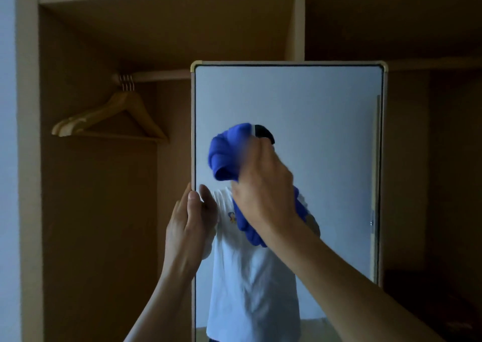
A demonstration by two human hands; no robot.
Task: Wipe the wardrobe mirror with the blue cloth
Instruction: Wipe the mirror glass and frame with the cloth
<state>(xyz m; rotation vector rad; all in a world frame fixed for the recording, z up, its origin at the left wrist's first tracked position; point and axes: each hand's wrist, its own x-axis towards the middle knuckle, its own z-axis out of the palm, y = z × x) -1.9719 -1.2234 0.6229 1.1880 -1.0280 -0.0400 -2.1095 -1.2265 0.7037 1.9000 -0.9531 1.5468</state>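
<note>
The wardrobe mirror [313,101] stands upright in a pale frame in the middle of the view. My right hand [263,185] grips a bunched blue cloth [229,151] and presses it against the glass at mid-height, left of centre. My left hand [190,221] grips the mirror's left frame edge, thumb on the front and fingers behind. The glass reflects a white T-shirt, the cloth and my hands. Part of the cloth is hidden under my right hand.
An open wooden wardrobe [99,211] surrounds the mirror. Wooden hangers [114,117] hang from a rail [159,75] at the upper left. A vertical divider [300,23] rises behind the mirror's top. The right compartment is dark.
</note>
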